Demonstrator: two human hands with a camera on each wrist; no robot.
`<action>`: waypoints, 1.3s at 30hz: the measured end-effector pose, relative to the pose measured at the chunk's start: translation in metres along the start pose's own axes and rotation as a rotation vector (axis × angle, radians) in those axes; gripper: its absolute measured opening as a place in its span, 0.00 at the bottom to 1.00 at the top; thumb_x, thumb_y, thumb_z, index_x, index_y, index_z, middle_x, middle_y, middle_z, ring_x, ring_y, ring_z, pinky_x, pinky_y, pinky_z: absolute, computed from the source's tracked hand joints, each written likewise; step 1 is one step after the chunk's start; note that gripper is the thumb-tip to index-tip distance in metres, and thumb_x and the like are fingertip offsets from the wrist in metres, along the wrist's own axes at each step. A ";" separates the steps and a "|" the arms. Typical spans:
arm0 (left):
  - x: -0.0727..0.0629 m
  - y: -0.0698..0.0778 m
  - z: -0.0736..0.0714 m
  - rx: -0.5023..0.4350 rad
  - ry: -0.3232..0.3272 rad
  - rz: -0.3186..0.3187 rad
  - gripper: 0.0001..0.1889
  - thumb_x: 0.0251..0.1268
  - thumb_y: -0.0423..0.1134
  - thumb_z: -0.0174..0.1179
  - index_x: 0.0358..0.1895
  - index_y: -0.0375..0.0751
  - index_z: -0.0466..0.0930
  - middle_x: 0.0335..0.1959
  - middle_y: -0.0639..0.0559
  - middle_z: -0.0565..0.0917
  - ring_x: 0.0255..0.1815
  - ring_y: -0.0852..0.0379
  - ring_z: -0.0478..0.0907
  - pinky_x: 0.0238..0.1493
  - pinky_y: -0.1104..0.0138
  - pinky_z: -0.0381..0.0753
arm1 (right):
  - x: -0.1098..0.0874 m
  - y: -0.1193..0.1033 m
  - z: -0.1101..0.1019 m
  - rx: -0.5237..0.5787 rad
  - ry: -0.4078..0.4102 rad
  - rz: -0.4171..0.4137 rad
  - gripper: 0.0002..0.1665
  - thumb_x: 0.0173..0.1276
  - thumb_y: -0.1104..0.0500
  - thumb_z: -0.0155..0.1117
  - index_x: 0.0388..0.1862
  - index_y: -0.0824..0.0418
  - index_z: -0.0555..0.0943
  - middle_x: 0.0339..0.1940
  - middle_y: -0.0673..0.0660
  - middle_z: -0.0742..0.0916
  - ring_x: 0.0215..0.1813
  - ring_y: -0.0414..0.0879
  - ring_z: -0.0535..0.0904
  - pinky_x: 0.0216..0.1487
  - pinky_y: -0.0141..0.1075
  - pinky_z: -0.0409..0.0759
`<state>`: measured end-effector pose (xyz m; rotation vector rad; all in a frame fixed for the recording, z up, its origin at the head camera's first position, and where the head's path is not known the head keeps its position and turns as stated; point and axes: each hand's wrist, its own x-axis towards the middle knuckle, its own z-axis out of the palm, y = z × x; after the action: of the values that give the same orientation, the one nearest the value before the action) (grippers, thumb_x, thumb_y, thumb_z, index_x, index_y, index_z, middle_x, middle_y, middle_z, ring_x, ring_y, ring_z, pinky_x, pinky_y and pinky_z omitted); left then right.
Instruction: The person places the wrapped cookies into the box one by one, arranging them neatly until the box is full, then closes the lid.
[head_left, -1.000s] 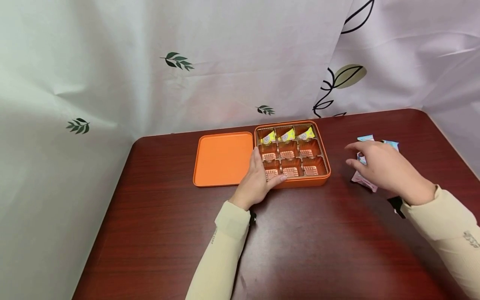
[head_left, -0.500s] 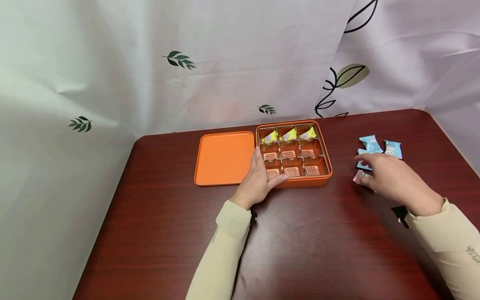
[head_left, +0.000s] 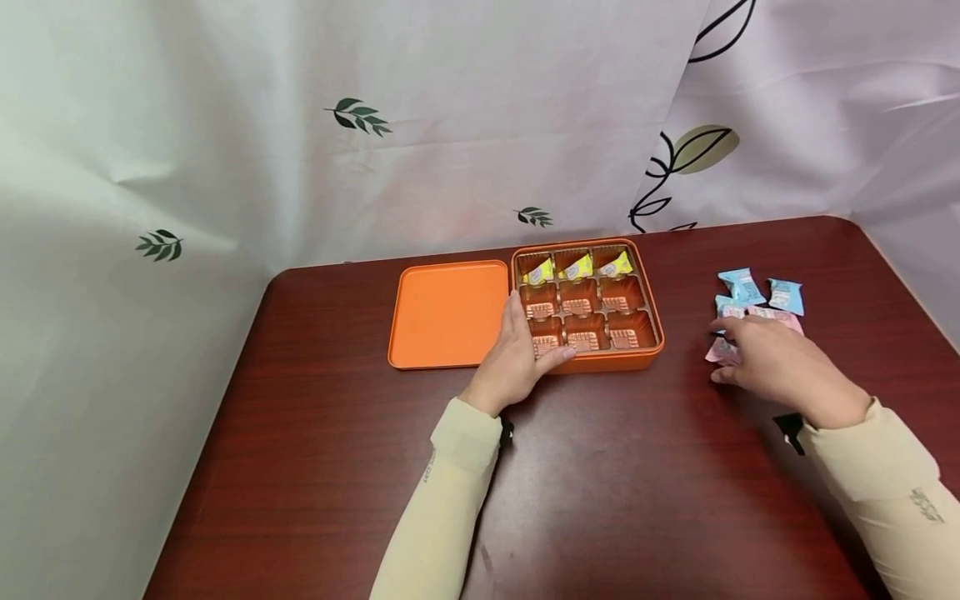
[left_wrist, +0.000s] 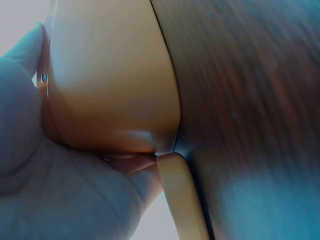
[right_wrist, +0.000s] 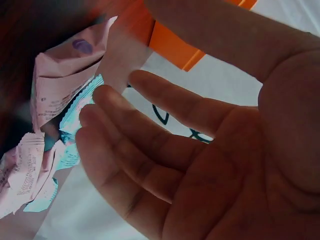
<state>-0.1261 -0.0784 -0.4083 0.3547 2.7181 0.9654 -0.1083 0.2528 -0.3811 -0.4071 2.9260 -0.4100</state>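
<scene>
My left hand (head_left: 510, 367) rests against the near left corner of an orange box (head_left: 637, 362), its fingers straight along the left side and its thumb at the front rim. In the left wrist view the palm (left_wrist: 65, 195) lies around the box's corner (left_wrist: 115, 85). My right hand (head_left: 776, 362) hovers over several small wrapped sweets at the right, thumb apart from the fingers. A pink sweet (head_left: 721, 352) shows between its thumb and forefinger; another pink sweet (head_left: 783, 318) lies behind the knuckles. In the right wrist view, a pink packet (right_wrist: 70, 77) lies beyond the fingertips, and the palm holds nothing.
Three yellow-wrapped sweets, one of them at the right (head_left: 617, 266), sit in the box's back row of compartments. Its orange lid (head_left: 450, 315) lies flat to the left. Blue sweets (head_left: 785, 296) are on the brown table (head_left: 337, 467). A patterned curtain (head_left: 450, 167) hangs behind.
My right hand has moved toward me and its thumb has spread from the forefinger, baring the near pink sweet. Another pink sweet shows behind the knuckles. The left hand stays at the box.
</scene>
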 end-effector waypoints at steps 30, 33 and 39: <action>0.000 0.001 -0.001 -0.018 -0.007 -0.003 0.60 0.68 0.66 0.57 0.80 0.40 0.21 0.82 0.41 0.28 0.81 0.45 0.46 0.72 0.55 0.64 | 0.006 0.008 0.007 -0.003 -0.019 0.039 0.18 0.56 0.62 0.72 0.44 0.71 0.83 0.35 0.64 0.85 0.36 0.54 0.77 0.36 0.51 0.78; -0.001 0.001 -0.001 -0.022 -0.006 0.000 0.60 0.68 0.65 0.57 0.80 0.39 0.21 0.82 0.41 0.28 0.81 0.46 0.44 0.73 0.55 0.61 | 0.006 0.010 0.008 -0.003 -0.014 0.025 0.17 0.56 0.62 0.72 0.41 0.71 0.82 0.34 0.64 0.83 0.37 0.55 0.77 0.38 0.52 0.78; 0.000 0.001 -0.002 -0.023 -0.009 0.000 0.60 0.69 0.65 0.57 0.80 0.39 0.21 0.82 0.41 0.27 0.82 0.47 0.42 0.74 0.56 0.59 | 0.007 0.010 0.006 0.008 0.011 0.011 0.19 0.56 0.61 0.73 0.41 0.74 0.81 0.31 0.62 0.83 0.34 0.53 0.76 0.39 0.52 0.77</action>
<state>-0.1262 -0.0791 -0.4064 0.3532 2.6968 0.9923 -0.1163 0.2583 -0.3908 -0.3894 2.9345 -0.4231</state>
